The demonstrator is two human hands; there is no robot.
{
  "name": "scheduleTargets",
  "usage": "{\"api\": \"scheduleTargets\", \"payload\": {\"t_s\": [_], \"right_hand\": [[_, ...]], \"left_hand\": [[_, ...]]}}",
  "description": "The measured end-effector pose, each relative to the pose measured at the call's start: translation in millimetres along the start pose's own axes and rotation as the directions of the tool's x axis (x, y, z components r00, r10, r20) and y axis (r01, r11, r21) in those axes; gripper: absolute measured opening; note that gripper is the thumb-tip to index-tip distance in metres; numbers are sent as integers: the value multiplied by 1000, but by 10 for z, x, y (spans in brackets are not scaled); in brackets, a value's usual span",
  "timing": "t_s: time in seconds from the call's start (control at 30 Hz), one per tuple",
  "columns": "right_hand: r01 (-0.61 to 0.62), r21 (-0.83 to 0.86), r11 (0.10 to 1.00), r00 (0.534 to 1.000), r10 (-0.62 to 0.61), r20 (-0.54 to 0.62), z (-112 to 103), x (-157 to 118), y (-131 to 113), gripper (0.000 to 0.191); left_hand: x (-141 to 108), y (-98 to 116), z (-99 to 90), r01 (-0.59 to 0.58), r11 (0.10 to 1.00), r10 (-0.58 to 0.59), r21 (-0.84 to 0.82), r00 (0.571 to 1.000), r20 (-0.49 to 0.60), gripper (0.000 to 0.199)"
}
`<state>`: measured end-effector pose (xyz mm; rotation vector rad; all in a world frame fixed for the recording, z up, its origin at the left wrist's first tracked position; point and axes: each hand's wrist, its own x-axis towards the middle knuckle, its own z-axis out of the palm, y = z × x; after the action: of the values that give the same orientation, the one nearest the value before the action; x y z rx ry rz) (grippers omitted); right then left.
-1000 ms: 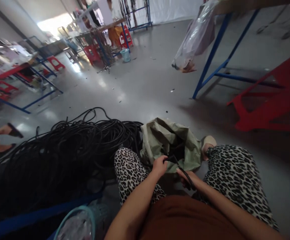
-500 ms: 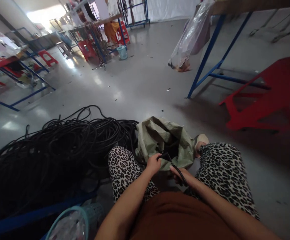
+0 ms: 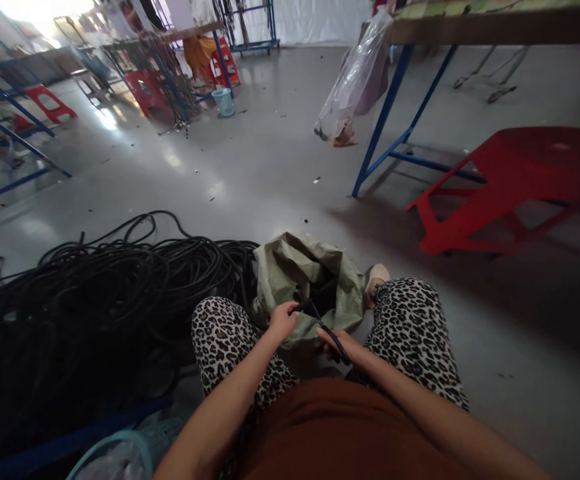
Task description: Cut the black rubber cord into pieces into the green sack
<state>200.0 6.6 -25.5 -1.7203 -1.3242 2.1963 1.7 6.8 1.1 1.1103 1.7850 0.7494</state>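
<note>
Between my knees stands an open green woven sack [image 3: 275,270], dark inside. Over its near rim, my left hand [image 3: 284,321] is closed on a short black piece [image 3: 301,306]. My right hand [image 3: 339,345] is wrapped round the black handles of scissors [image 3: 334,339], whose blades point up and left to the black piece. Whether the blades are parted is too small to tell. Left of the sack lies a large tangled heap of black cord [image 3: 170,270].
A teal basket [image 3: 143,445] with plastic in it is at the lower left, beside a blue bar. On the right are a red stool [image 3: 530,167] and a blue-legged table [image 3: 495,27] with a clear bag [image 3: 353,80] hanging from it. More tables and stools stand behind.
The whole view has shifted, so the sack, hands and stool appear further left. Both hands keep hold of the black piece and the scissors.
</note>
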Motion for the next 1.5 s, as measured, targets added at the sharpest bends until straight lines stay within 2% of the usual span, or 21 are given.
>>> {"api": "scheduleTargets", "payload": {"t_s": [0.37,0.67,0.83,1.07,1.5], "right_hand": [[-52,-45,998,998,51,-21,2,-143,-179,41],[3,-38,999,1000,-4,-21,-23,-148,-160,44],[-15,-56,998,1000,14,-15,-32,-71,-93,44],[8,-115,993,1000,-9,-1,-64,12,-3,43],[-28,-123,992,999,24,-34,-53,-159,-180,44]], "left_hand": [[-96,-71,77,-31,999,30,18,999,23,33],[-148,-69,134,-61,993,61,96,998,6,34],[-136,-101,148,-71,993,71,99,997,5,35],[-152,-52,160,-62,991,62,122,998,1,35],[-224,34,138,-52,984,45,171,998,45,36]]}}
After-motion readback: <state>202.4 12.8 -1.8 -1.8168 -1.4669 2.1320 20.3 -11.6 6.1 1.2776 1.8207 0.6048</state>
